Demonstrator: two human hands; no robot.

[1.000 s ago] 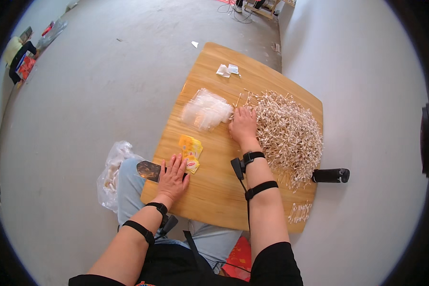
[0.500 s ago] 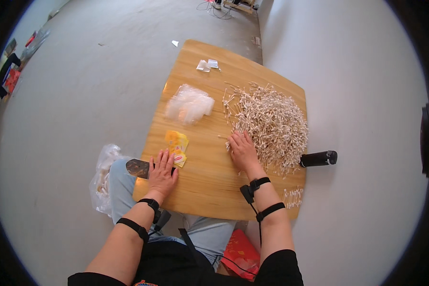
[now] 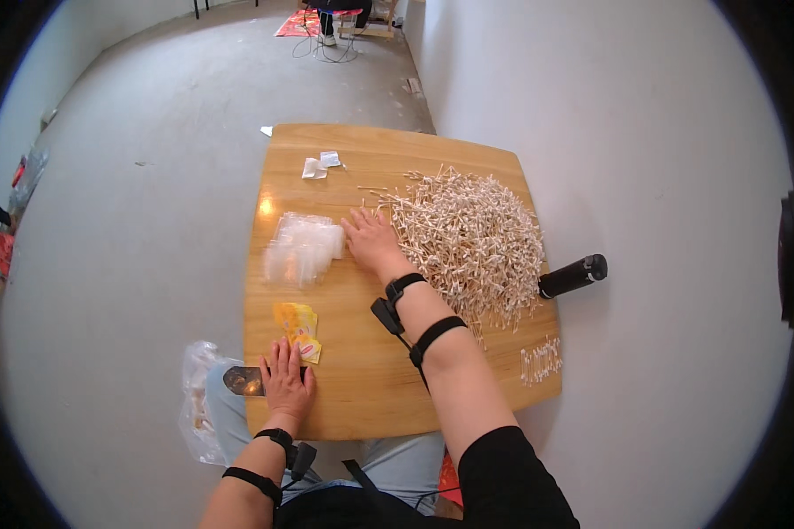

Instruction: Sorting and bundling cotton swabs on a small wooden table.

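Observation:
My left hand [image 3: 288, 388] lies flat with its fingers stretched out, on a dark, glossy flat object [image 3: 244, 380] that sticks out over the table's left edge. Its fingertips reach the yellow printed cards or packets [image 3: 295, 317]. Farther off, my right hand [image 3: 373, 241] is open over the wood, between a stack of clear plastic bags [image 3: 303, 249] and a big heap of cotton swabs [image 3: 472, 242]. Its fingertips come close to the bags' right side; whether they touch cannot be told. I see nothing held in either hand.
A black cylinder [image 3: 573, 276] sits by the table's right edge, near the wall. Loose swabs [image 3: 541, 361] lie at the near right corner. Small white pieces [image 3: 315, 167] rest at the far left. A plastic bag [image 3: 201, 406] hangs beside my left leg. Another person [image 3: 328, 26] is far ahead.
My right hand has moved from the swab heap's near left side, leftward and farther away, toward the plastic bags. The left hand stays flat on the dark object. The view has tilted up.

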